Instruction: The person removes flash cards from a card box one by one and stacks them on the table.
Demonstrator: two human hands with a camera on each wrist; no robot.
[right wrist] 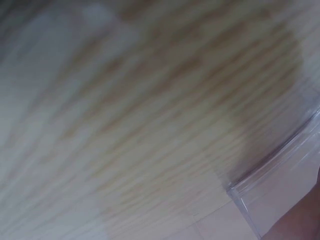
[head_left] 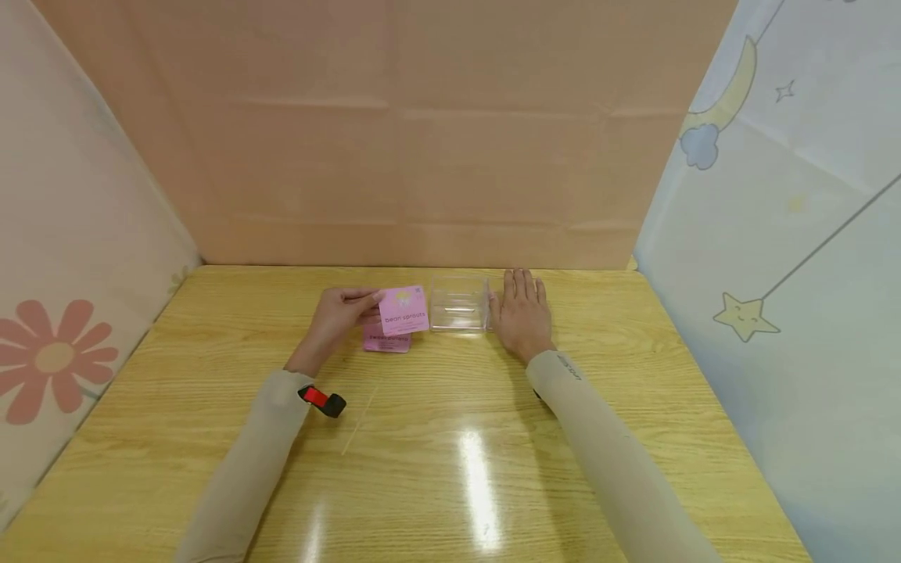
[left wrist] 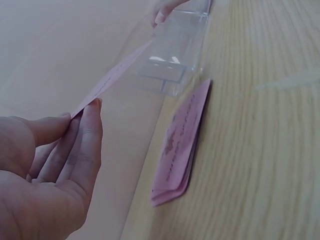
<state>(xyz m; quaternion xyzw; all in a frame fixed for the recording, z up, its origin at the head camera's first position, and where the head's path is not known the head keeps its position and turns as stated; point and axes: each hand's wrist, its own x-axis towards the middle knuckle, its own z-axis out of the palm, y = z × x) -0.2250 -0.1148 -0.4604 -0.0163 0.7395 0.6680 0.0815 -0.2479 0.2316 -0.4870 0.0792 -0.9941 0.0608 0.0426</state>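
My left hand (head_left: 336,319) pinches a pink card (head_left: 405,319) printed "bean sprouts" by its left edge, between thumb and fingers. The left wrist view shows that card (left wrist: 111,79) held tilted in the air. Below it on the table lies a small stack of pink cards (head_left: 385,343), the top one partly covered in the head view. Just right of the held card is a clear plastic box (head_left: 459,319). My right hand (head_left: 524,317) lies with straight fingers at the box's right side, its thumb by the wall. Only a corner of the box (right wrist: 270,172) shows in the right wrist view.
The wooden table (head_left: 422,469) runs back to a plain peach-coloured backdrop (head_left: 422,156) close behind the box. Patterned panels stand on both sides, with a flower (head_left: 55,358) at left and a star (head_left: 746,317) at right.
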